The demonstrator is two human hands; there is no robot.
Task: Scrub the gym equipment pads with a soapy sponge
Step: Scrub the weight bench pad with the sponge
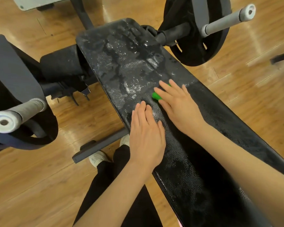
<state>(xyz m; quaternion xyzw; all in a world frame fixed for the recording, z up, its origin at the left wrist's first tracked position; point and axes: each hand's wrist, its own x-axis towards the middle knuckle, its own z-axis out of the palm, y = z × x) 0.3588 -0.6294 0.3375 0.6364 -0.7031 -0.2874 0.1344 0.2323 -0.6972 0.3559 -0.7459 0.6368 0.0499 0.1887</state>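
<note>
Head view: right hand (179, 107) lies flat, fingers straight, pressing the green sponge (156, 95) onto the sudsy black bench pad (121, 59). Left hand (146, 136) rests flat beside it, seemingly holding nothing.

A long black bench pad (121, 59) runs from far left to near right, its far half streaked with white suds. The right hand (177, 104) lies flat on a green sponge (156, 95), fingers straight, pressing it to the pad. Just left and nearer, the left hand (146, 138) rests flat on the wet surface. Weight plates (195, 30) hang on bars at either side, possibly slightly blurred, above a wooden floor (39, 185).
</note>
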